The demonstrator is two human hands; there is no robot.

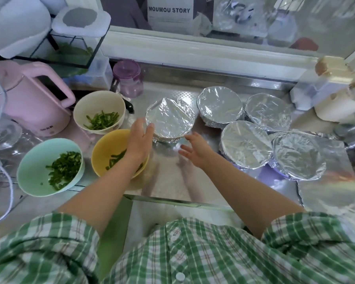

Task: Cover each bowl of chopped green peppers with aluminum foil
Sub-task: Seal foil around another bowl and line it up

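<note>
Grip of the left hand is apart: its fingers lie relaxed against the left rim of a foil-covered bowl, with the wrist passing over a yellow bowl. Grip of the right hand is apart too, fingers spread and holding nothing, just beside that covered bowl's near right side; I cannot tell whether it touches.

Five bowls on the tabletop are sealed with foil: the one between the hands, and four more covered bowls packed close together to its right. Their contents are hidden.

Three bowls stand uncovered at the left: the yellow one, a cream bowl behind it and a mint bowl nearest. Each holds a small heap of chopped green pepper.

One flat foil sheet lies at the right, by the nearest covered bowl. One pink kettle and one purple-lidded jar stand behind.
</note>
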